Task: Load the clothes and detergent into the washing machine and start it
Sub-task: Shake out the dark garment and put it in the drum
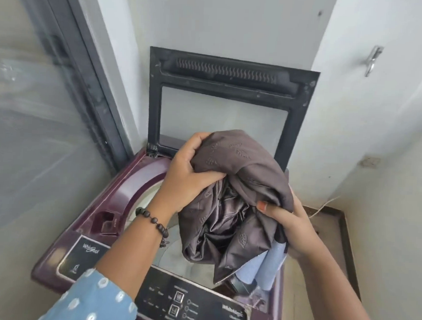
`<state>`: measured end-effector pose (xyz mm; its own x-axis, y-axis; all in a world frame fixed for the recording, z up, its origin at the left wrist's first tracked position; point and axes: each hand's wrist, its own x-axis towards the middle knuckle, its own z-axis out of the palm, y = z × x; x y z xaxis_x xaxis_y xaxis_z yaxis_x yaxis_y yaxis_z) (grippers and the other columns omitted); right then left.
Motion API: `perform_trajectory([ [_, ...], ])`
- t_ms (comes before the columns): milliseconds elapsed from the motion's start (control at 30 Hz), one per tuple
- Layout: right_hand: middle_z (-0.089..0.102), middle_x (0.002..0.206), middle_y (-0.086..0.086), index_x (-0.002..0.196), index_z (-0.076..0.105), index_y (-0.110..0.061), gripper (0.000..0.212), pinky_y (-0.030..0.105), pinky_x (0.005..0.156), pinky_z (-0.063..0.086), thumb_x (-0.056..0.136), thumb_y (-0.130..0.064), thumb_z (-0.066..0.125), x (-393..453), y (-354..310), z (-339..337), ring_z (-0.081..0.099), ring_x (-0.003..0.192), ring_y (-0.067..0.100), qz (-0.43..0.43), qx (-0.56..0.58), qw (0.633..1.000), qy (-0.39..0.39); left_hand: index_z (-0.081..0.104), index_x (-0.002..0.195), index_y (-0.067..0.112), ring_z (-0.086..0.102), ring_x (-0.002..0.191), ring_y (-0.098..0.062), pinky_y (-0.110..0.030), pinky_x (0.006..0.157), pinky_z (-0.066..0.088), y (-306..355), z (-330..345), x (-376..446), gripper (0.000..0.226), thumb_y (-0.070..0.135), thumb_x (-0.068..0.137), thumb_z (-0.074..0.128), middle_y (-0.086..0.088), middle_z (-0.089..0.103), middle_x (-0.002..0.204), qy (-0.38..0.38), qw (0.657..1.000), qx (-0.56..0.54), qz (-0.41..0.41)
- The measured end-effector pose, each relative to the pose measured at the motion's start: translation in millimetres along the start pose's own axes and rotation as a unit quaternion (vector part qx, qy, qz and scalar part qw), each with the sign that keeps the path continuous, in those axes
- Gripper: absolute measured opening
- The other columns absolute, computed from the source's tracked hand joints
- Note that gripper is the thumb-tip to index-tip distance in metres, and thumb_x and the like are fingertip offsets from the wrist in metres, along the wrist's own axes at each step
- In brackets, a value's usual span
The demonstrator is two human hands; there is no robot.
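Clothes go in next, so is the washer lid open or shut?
Open: the lid stands upright against the wall, tub uncovered below.

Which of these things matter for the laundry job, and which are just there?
Part of the job:
brown cloth bundle, gripped by left hand and right hand
washing machine
raised lid
control panel

Just there:
glass door
wall hook

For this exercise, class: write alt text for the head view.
Two hands, left hand and right hand, hold a bundle of grey-brown cloth above the open drum of a maroon top-loading washing machine, its lid raised against the wall.
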<state>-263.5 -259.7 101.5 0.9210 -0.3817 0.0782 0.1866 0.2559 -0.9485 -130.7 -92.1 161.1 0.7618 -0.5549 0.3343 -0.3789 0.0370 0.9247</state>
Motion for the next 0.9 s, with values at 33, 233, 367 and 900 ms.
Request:
perform_trajectory([
  [33,0.07,0.11,0.011,0.129,0.052,-0.005,0.06,0.028,0.086,0.053,0.071,0.003,0.064,11,8,7,0.066,0.104,0.02,0.002,-0.004,1.0,0.001,0.055,0.11,0.037,0.059,0.102,0.01,-0.01,0.085,0.046,-8,-10,5,0.062,-0.009,0.074,0.076,0.034,0.064,0.103,0.003,1.0,0.006,-0.002],
  [233,0.068,0.12,0.004,0.128,0.056,-0.018,0.063,0.031,0.095,0.05,0.07,-0.003,0.075,61,56,27,0.063,0.114,0.021,0.0,-0.126,0.992,0.032,0.053,0.115,0.033,0.057,0.103,0.012,-0.006,0.083,0.044,-73,-56,19,0.063,-0.003,0.071,0.081,0.021,0.06,0.111,0.002,0.997,0.062,-0.04],
  [367,0.068,0.109,-0.008,0.117,0.054,-0.033,0.06,0.023,0.081,0.052,0.069,-0.012,0.085,84,85,30,0.065,0.1,0.01,0.021,-0.247,0.968,0.038,0.048,0.124,0.028,0.056,0.113,-0.001,-0.027,0.094,0.05,-132,-76,24,0.067,0.014,0.07,0.085,0.014,0.058,0.121,-0.037,0.985,0.113,-0.126],
  [900,0.056,0.108,0.0,0.12,0.048,-0.022,0.058,0.009,0.071,0.037,0.072,-0.021,0.079,142,195,26,0.054,0.096,0.017,0.134,-0.479,0.867,-0.04,0.045,0.122,0.015,0.058,0.1,-0.017,-0.029,0.076,0.044,-260,-88,40,0.059,0.016,0.076,0.081,-0.002,0.062,0.117,-0.142,0.907,0.285,-0.275],
])
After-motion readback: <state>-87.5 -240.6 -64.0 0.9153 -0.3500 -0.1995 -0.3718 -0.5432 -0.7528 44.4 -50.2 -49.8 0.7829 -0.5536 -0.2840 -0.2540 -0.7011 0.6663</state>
